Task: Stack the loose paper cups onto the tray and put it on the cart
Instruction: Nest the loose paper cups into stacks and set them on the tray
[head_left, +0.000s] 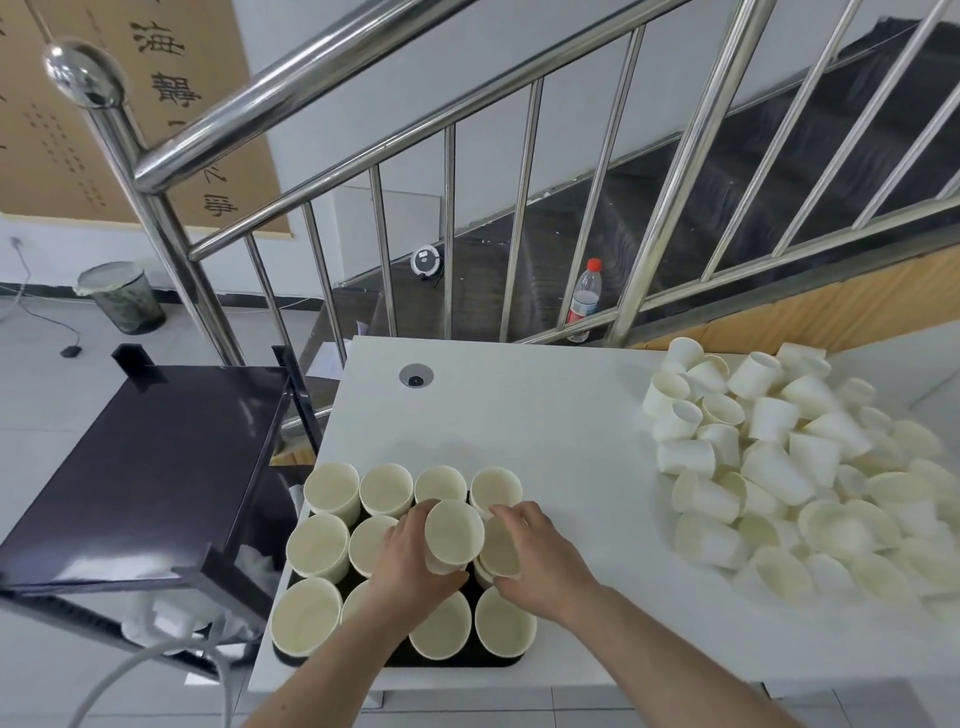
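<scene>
Both hands work over the tray (291, 656) at the worktop's (571, 415) near left. Left hand (410, 558) fingers wrap a cup (453, 530); right hand (535, 558) fingers curl on the cup stack (500, 552) beside it. We seat it square, rim level. Loose cups (779, 467) pile right; cart (150, 478) stands left.

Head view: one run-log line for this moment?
left hand: grips cup | right hand: holds cup stack | tray: on table | loose cups: piled right

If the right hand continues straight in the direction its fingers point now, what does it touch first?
Probably the cream paper cup at the back right corner of the black tray. The right hand points up-left over the cups, fingertips close to that rim; depth is unclear.
</scene>
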